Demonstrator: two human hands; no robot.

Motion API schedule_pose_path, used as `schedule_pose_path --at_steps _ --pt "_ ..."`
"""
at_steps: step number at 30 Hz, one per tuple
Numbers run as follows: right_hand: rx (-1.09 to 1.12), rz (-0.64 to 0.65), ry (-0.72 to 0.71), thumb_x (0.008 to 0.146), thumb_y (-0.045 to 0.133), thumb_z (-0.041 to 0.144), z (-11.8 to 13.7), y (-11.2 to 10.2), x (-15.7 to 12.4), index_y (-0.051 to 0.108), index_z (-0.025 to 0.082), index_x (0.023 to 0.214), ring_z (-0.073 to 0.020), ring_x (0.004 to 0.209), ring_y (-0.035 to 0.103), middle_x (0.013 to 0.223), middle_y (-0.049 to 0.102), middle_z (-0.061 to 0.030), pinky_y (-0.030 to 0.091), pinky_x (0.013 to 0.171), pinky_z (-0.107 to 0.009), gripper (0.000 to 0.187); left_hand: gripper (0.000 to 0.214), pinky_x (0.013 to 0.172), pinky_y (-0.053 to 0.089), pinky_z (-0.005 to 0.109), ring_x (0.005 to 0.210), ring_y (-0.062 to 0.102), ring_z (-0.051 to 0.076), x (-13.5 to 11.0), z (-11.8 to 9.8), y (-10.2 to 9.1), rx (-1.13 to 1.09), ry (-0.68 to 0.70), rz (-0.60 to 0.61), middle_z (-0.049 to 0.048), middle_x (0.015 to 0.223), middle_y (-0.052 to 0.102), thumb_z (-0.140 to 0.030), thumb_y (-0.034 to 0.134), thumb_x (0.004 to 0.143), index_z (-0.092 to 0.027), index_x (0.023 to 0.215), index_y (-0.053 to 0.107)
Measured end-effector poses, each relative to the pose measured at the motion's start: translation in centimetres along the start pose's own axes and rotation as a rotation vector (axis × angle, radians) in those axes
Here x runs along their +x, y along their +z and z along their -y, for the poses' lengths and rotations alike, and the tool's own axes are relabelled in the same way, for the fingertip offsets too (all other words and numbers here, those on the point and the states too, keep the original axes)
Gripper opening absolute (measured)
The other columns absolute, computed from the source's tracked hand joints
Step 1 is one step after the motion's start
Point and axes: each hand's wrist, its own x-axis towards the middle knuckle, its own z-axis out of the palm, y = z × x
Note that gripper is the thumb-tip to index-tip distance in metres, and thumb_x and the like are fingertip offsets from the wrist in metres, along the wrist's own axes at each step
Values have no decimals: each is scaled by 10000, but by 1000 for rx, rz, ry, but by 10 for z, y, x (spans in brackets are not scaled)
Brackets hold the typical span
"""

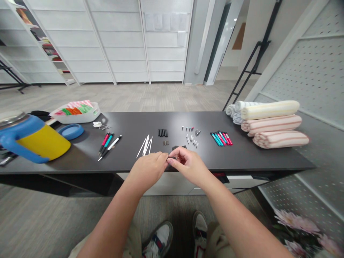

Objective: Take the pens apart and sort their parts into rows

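Observation:
Over the table's front edge, my left hand is closed with its fingertips around one end of a small dark pen part. My right hand pinches the other end, so the fingertips of both hands nearly meet. Most of the part is hidden by the fingers. Just beyond the hands lie black pen pieces, partly covered. White refills are spread to the left. Behind the hands sit black grips, small metal pieces, clear plastic pieces and metal tips. Teal and red barrels lie in a row to the right.
Several whole pens rest on the dark table at left. Farther left are a blue lid, a tipped blue and yellow jug and a white tray of colourful items. Rolled towels are stacked at the right end.

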Motion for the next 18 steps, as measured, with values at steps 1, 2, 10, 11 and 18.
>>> schedule_pose_path --at_steps 1,2,10,11,18 --pt "6 -7 6 932 717 515 -1 0 0 694 233 989 -133 608 474 694 576 32 359 559 -264 289 164 657 497 305 807 698 229 0 -1 0 -11 3 -24 59 893 704 -267 496 1057 -195 1111 633" --pt "19 -16 11 928 719 518 -3 -1 0 697 232 981 -133 609 473 700 581 30 357 557 -264 291 203 689 514 309 849 704 233 0 -1 -1 -28 3 -50 74 944 711 -272 501 1056 -186 1192 624" --pt "265 -24 67 790 860 502 -8 -3 3 715 227 1028 -124 566 474 624 541 61 379 542 -259 391 214 717 514 338 816 662 231 3 -21 0 -242 -84 -19 78 909 676 -198 417 1050 -187 995 623" --pt "292 6 85 770 874 504 -5 -4 4 720 227 1016 -130 572 507 632 582 51 399 550 -263 401 201 689 495 328 773 649 218 4 -26 1 -301 -128 -19 69 882 673 -181 426 1035 -190 960 612" --pt "437 135 173 754 888 499 3 -16 4 711 206 878 -149 613 626 705 720 -9 432 556 -255 364 106 595 435 269 650 557 160 6 -51 -11 -807 -242 75 2 817 644 -217 591 942 -211 1040 632"
